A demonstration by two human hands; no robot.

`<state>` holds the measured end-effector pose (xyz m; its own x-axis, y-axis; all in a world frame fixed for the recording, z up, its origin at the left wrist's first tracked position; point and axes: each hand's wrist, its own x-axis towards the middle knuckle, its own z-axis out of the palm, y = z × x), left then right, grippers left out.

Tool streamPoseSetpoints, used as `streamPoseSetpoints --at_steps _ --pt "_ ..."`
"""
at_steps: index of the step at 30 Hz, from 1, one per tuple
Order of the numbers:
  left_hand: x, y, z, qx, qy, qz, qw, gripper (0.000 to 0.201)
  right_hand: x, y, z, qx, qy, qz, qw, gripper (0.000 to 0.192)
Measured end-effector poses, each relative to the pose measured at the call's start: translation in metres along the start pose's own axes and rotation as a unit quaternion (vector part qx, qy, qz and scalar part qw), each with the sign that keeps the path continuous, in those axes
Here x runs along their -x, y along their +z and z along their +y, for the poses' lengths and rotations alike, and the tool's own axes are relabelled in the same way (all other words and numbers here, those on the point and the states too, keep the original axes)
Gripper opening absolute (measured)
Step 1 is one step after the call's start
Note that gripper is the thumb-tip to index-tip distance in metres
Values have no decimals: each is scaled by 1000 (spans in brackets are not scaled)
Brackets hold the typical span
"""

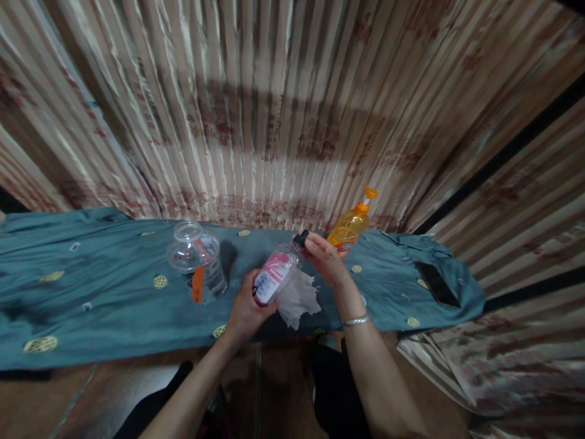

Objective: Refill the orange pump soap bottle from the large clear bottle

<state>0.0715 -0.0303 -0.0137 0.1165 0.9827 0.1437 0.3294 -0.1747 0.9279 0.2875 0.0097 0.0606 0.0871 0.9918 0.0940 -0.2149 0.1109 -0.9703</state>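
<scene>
A clear bottle [278,275] with a pink and white label is tilted in front of me, its neck toward the upper right. My left hand [249,308] is wrapped round its lower end. At the top, the fingers of my right hand [324,256] are closed on its black cap [300,238]; whether the cap is loose from the neck I cannot tell. Below the bottle lies a crumpled white tissue [299,299]. An orange pump bottle [348,231] of yellow liquid stands just beyond my right hand, partly hidden by it.
A clear plastic container [196,259] with an orange sticker stands on the left of the narrow table's teal cloth [114,292]. A black phone [437,284] lies at the right. Pleated curtains [256,122] hang close behind the table, with dark bars [507,155] on the right.
</scene>
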Motion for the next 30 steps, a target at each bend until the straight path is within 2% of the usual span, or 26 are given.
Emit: streamPoseSetpoints --at_steps 4,13,19,26,30 --pt "-1 -2 -3 -24 13 10 1000 74 -7 -3 10 21 -9 39 999 51" --pt "-2 -8 -9 -67 41 24 997 71 1 -1 11 20 -3 9 1000 54" --pt "-2 -9 -11 -88 52 26 994 73 -4 0 17 35 -11 28 999 53" --pt "-3 -11 -14 -101 63 19 993 73 1 -7 11 34 -4 -12 999 46" --pt "-3 -11 -15 -105 71 19 992 72 5 -10 7 11 -6 -35 999 51"
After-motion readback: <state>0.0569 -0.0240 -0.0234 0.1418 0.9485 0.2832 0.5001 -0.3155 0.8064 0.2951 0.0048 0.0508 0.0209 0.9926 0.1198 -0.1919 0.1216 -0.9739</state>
